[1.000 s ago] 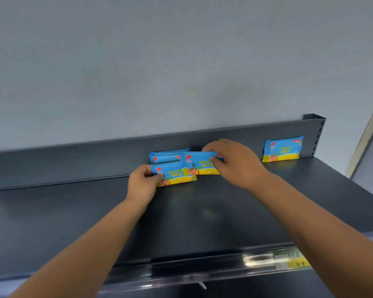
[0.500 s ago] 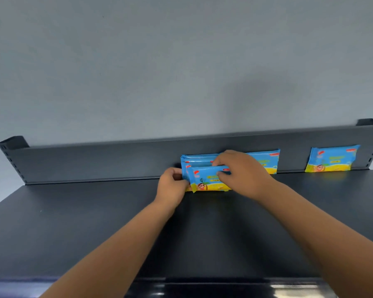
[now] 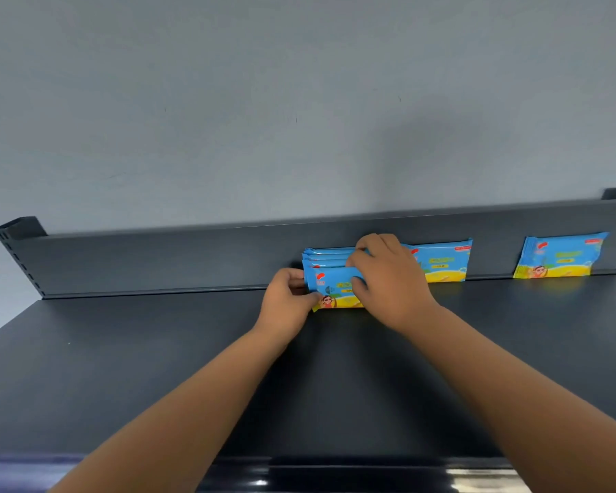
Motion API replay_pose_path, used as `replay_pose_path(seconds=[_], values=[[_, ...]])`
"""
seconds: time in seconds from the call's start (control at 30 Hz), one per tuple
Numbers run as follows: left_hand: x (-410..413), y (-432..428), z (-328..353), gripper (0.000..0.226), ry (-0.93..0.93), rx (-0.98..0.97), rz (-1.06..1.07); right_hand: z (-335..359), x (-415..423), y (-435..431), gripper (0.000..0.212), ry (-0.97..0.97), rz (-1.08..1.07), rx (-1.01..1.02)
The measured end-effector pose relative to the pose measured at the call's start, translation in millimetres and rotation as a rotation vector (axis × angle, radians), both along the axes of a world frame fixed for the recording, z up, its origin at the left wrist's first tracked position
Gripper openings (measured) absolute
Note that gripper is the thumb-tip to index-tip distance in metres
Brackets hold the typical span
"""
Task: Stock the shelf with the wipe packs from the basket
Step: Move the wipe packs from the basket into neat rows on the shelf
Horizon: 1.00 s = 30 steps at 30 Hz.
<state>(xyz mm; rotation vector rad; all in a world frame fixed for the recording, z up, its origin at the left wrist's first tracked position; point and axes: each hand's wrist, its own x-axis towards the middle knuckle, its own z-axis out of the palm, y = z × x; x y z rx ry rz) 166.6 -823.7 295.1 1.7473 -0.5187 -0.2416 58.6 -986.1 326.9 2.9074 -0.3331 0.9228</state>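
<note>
Wipe packs (image 3: 329, 281), one stack (image 3: 320, 258), two singles (image 3: 441, 259) (image 3: 562, 257), two hands (image 3: 285, 304) (image 3: 388, 282)

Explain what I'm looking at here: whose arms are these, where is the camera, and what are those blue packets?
No machine here: a person works with bare hands, and the one camera sits on their head, looking forward and down. The dark shelf has a low back panel against a grey wall. The left hand grips the left end of a bunch of upright wipe packs; the right hand curls over their top. Another pack leans on the panel just right of them; a lone pack stands apart, further right.
</note>
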Motion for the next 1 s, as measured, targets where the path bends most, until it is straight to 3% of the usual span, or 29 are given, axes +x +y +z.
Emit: replay_pose_path(seconds=[0.2, 0.33, 0.47, 0.53, 0.6, 0.73, 1.0], values=[[-13.0, -1.4, 5.8, 0.044, -0.165, 0.101, 0.13, -6.3, -2.3, 5.6, 0.051, 0.002, -0.062, 0.044], [-24.3, 3.2, 18.2, 0.04, -0.333, 0.218, 0.192, -4.4, -2.5, 10.3, 0.047, -0.005, -0.07, 0.04], [-36.1, 19.2, 33.6, 0.037, -0.508, 0.294, 0.125, 0.9, -9.7, 20.5, 0.033, -0.111, -0.014, 0.087], [-41.1, 33.0, 40.5, 0.036, -0.63, 0.359, 0.127, 8.5, -14.3, 29.4, 0.034, -0.152, 0.01, 0.13], [-43.6, 49.7, 47.5, 0.035, -0.847, 0.544, 0.164, 19.2, -16.9, 42.7, 0.037, -0.165, 0.05, 0.178], [-47.1, 89.6, 67.5, 0.05, -1.204, 0.803, 0.321, 41.5, -19.2, 81.6, 0.058, -0.133, 0.171, 0.247], [-67.2, 185.1, 66.3, 0.051, -1.097, 0.895, 0.524, 55.9, -9.4, 168.9, 0.046, -0.022, 0.405, 0.19]])
